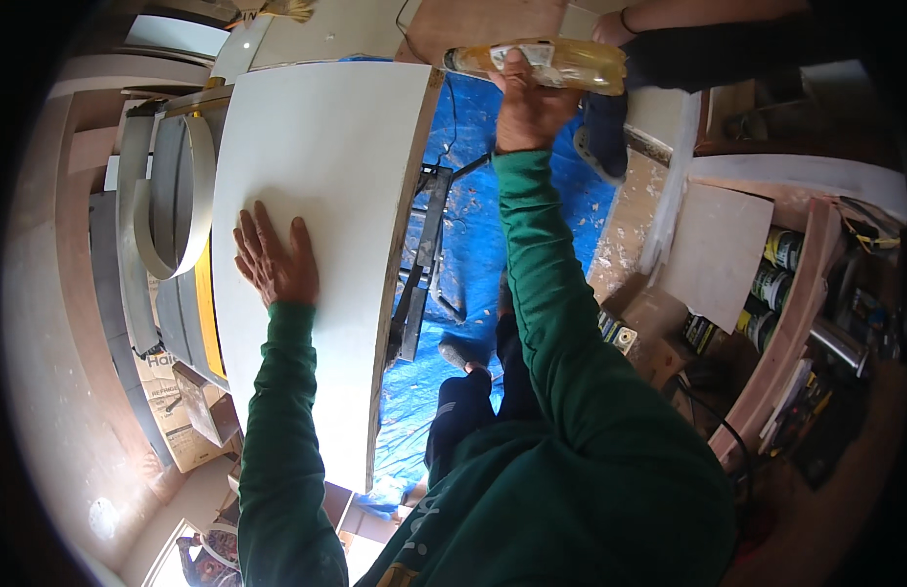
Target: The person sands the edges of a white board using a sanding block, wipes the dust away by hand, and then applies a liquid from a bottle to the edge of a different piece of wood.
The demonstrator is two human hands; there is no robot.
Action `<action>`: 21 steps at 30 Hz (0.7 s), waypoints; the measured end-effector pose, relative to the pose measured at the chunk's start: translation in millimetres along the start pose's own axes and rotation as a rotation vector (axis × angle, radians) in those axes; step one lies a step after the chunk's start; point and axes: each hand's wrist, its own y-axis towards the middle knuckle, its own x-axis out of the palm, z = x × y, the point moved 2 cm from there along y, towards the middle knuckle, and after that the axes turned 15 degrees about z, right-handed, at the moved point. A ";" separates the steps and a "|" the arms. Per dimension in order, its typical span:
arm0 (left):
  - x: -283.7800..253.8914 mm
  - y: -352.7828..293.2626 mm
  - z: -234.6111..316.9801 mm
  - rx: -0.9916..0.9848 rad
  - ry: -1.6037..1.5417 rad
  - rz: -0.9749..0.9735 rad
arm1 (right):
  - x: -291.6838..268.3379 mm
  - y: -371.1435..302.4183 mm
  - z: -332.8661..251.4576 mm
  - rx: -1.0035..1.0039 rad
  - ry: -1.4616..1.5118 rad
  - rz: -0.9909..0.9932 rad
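Fingers of the person's left hand (277, 262) lie spread and unclenched on a white board (321, 157). The right hand (536, 115) wraps its fingers around a yellowish clear plastic bottle (592, 68), held sideways near the board's far right corner. Black metal supports (433, 220) show beside the board, over a blue sheet (476, 220). Another person's arm (688, 17) shows just beyond the bottle.

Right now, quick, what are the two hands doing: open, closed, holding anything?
Left hand: open, palm down on the white board, holding nothing.
Right hand: closed around a yellowish bottle.
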 end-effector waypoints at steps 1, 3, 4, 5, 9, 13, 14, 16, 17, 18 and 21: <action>-0.5 -1.0 0.2 -0.011 0.000 -0.010 | -1.7 -1.5 -4.9 0.087 0.052 0.019; -1.8 -1.2 2.2 -0.021 0.001 -0.024 | -1.8 -4.4 -4.4 0.083 0.060 -0.016; -2.4 -0.2 4.5 -0.017 -0.013 -0.018 | -3.4 -6.2 -4.6 0.079 0.067 -0.046; -2.8 -0.3 5.9 -0.012 -0.028 -0.012 | -3.5 -7.0 2.4 -0.043 -0.020 -0.078; -2.1 -0.7 0.0 -0.014 -0.008 -0.008 | -4.0 -7.7 -4.7 -0.051 -0.061 0.048; -0.8 -0.8 0.7 -0.003 -0.008 -0.009 | -14.9 -13.3 -18.2 0.090 -0.013 -0.004; -0.9 -1.0 0.5 0.006 -0.002 -0.002 | -20.3 -16.2 -8.2 0.091 -0.017 0.001; -0.5 0.2 3.4 -0.007 -0.008 -0.013 | -22.9 -16.6 2.6 -0.091 -0.141 0.005; -0.4 0.5 4.5 -0.023 -0.011 -0.024 | -30.8 -11.7 5.1 -0.024 -0.120 0.033; -1.1 0.2 2.3 -0.024 -0.009 -0.020 | -29.4 -11.1 -0.4 -0.023 -0.116 0.032; -1.9 -0.7 -0.5 -0.017 0.018 -0.036 | -24.5 -7.4 -13.5 0.029 -0.039 -0.004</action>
